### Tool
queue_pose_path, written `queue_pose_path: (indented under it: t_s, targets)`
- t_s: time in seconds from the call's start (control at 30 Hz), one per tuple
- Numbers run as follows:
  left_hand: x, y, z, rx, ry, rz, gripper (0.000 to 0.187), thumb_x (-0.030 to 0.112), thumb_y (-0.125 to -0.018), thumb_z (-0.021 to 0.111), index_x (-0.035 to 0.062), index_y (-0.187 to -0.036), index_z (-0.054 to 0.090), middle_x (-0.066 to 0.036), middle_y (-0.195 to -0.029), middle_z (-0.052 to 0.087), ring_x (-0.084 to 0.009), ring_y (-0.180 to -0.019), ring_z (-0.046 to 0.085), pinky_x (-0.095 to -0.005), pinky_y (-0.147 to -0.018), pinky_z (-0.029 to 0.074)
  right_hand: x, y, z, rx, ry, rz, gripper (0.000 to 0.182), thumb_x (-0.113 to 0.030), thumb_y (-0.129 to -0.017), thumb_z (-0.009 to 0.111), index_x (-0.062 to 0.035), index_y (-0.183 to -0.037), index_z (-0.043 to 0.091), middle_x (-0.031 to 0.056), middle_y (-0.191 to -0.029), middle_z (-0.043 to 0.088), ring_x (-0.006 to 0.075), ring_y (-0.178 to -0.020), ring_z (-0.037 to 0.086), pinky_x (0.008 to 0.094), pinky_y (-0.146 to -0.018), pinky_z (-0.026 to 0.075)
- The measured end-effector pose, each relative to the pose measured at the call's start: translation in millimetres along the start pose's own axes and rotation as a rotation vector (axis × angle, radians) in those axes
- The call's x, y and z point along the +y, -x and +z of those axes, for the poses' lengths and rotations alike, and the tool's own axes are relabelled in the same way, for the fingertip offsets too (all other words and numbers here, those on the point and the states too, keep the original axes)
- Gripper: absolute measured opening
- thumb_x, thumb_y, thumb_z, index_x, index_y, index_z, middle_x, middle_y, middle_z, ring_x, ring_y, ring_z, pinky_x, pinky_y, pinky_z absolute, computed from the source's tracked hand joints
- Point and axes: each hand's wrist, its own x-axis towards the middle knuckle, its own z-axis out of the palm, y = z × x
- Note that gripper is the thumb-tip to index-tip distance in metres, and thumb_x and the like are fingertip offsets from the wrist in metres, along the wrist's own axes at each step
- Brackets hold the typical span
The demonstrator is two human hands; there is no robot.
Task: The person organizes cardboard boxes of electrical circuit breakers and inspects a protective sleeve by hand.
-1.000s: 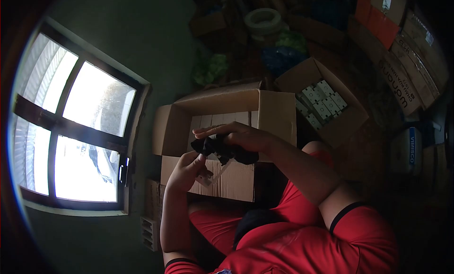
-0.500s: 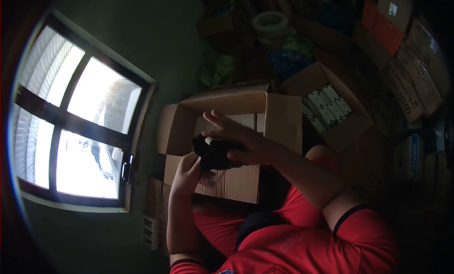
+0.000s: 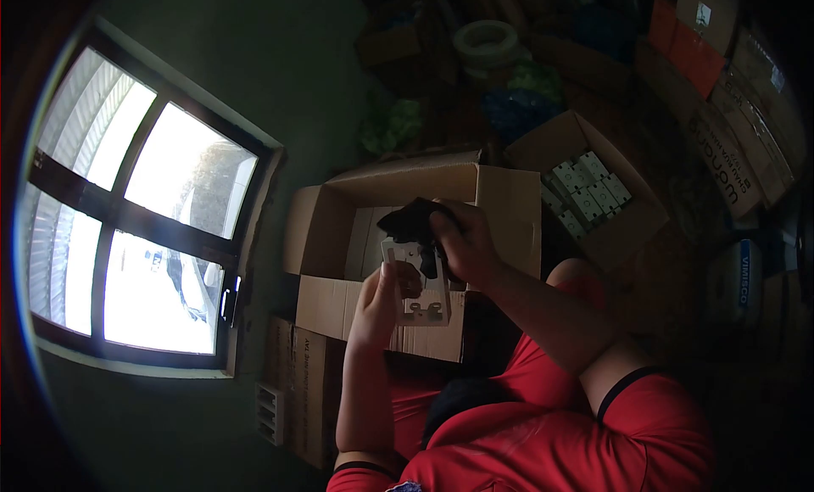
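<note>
A white plastic frame with cut-outs [image 3: 426, 314] is tilted over the front flap of an open cardboard box. My left hand [image 3: 379, 301] grips it by its left side, thumb on the face and fingers reaching into its opening. Bunched in my right hand [image 3: 469, 244] is a black cloth [image 3: 410, 220], which lies against the upper edge of the frame and hangs partly across it. Under both hands stands the open cardboard box [image 3: 507, 212], with flat pale cardboard pieces visible inside.
To the right, a second cardboard box [image 3: 632, 233] holds several white plates [image 3: 585, 191]. A window [image 3: 161, 195] fills the left side. A white ring-shaped roll [image 3: 486, 44] and a blue plastic bag [image 3: 515, 110] lie farther back. Cartons [image 3: 733, 144] are stacked at right.
The white frame has come into clear view in my left hand, which moved right. My right hand has drawn in, its spread fingers now closed around the black cloth at the frame's upper edge.
</note>
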Motion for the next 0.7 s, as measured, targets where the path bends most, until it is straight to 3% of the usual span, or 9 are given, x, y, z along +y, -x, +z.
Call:
queue_pose_path:
  t_s: [0.07,0.13,0.2,0.27,0.37,0.47,0.53,0.6,0.7]
  targets:
    - [10.5,0.9,6.4,-0.008,0.076,-0.014,0.044,0.043,-0.111,0.037,0.0030,-0.117,0.055,0.000,-0.073,0.052,-0.0095,-0.063,0.052,-0.0253,-0.060,0.047,3.0,0.5,3.4,-0.061,-0.108,-0.008,0.023,-0.019,-0.103,0.053,0.0011,-0.110,0.061,0.0098,-0.101,0.065,0.0159,-0.094,0.060,0.0317,-0.084,0.047]
    - [6.5,-5.2,10.1,0.044,0.100,0.134,0.040,0.040,-0.111,0.039,0.0044,-0.114,0.055,0.002,-0.072,0.048,-0.0066,-0.060,0.048,-0.0222,-0.056,0.043,5.7,9.9,19.7,-0.042,-0.350,-0.048,0.038,-0.024,-0.106,0.049,0.0017,-0.133,0.055,0.0153,-0.128,0.063,0.0212,-0.119,0.059,0.0341,-0.103,0.044]
    - [7.0,-10.6,12.0,0.104,0.098,0.250,0.032,0.036,-0.111,0.041,0.0069,-0.108,0.053,0.006,-0.070,0.042,-0.0019,-0.057,0.042,-0.0177,-0.051,0.038,5.1,16.2,23.4,-0.105,-0.298,-0.074,0.051,-0.030,-0.108,0.043,0.0012,-0.148,0.038,0.0171,-0.149,0.045,0.0251,-0.138,0.043,0.0368,-0.114,0.032]
    - [5.7,-11.1,12.4,0.180,0.138,0.325,0.032,0.035,-0.111,0.042,0.0068,-0.115,0.055,0.003,-0.076,0.048,-0.0039,-0.064,0.049,-0.0204,-0.056,0.045,5.6,18.0,23.7,-0.166,-0.202,-0.101,0.062,-0.037,-0.109,0.037,0.0001,-0.158,0.024,0.0196,-0.164,0.025,0.0302,-0.151,0.028,0.0406,-0.122,0.022]
    - [11.4,-12.6,21.4,0.329,0.161,0.389,0.038,0.033,-0.110,0.043,0.0050,-0.135,0.051,0.000,-0.089,0.057,-0.0056,-0.074,0.058,-0.0220,-0.064,0.052,5.9,28.2,26.8,-0.249,-0.022,-0.182,0.064,-0.038,-0.109,0.037,0.0013,-0.157,0.023,0.0217,-0.165,0.021,0.0343,-0.153,0.023,0.0421,-0.123,0.019]
    - [14.9,-11.6,24.5,0.359,0.122,0.421,0.050,0.030,-0.110,0.043,0.0049,-0.153,0.036,-0.005,-0.110,0.063,-0.0090,-0.089,0.064,-0.0241,-0.076,0.056,11.9,31.6,27.2,-0.243,-0.113,-0.106,0.068,-0.038,-0.108,0.041,0.0014,-0.159,0.019,0.0239,-0.165,0.018,0.0366,-0.154,0.020,0.0434,-0.123,0.018]
    - [14.3,-9.0,26.9,0.352,0.127,0.417,0.053,0.028,-0.110,0.044,0.0053,-0.157,0.032,-0.004,-0.109,0.062,-0.0067,-0.086,0.061,-0.0222,-0.073,0.053,13.3,38.2,27.9,-0.226,-0.096,-0.108,0.070,-0.038,-0.106,0.046,0.0009,-0.158,0.020,0.0245,-0.165,0.019,0.0368,-0.153,0.021,0.0435,-0.123,0.018]
    - [19.8,-10.3,31.1,0.357,0.175,0.406,0.053,0.028,-0.110,0.046,0.0053,-0.156,0.035,0.003,-0.091,0.060,0.0008,-0.066,0.051,-0.0163,-0.056,0.045,7.8,40.2,33.0,-0.183,-0.046,-0.130,0.073,-0.039,-0.103,0.052,-0.0001,-0.157,0.024,0.0253,-0.163,0.022,0.0370,-0.153,0.023,0.0432,-0.123,0.019]
    - [16.7,-6.1,30.2,0.256,0.089,0.344,0.052,0.028,-0.110,0.045,0.0047,-0.156,0.036,0.003,-0.091,0.060,0.0010,-0.065,0.050,-0.0157,-0.056,0.043,1.8,32.7,25.5,-0.108,0.132,-0.333,0.068,-0.044,-0.099,0.059,-0.0018,-0.147,0.037,0.0250,-0.152,0.035,0.0352,-0.143,0.037,0.0413,-0.118,0.027]
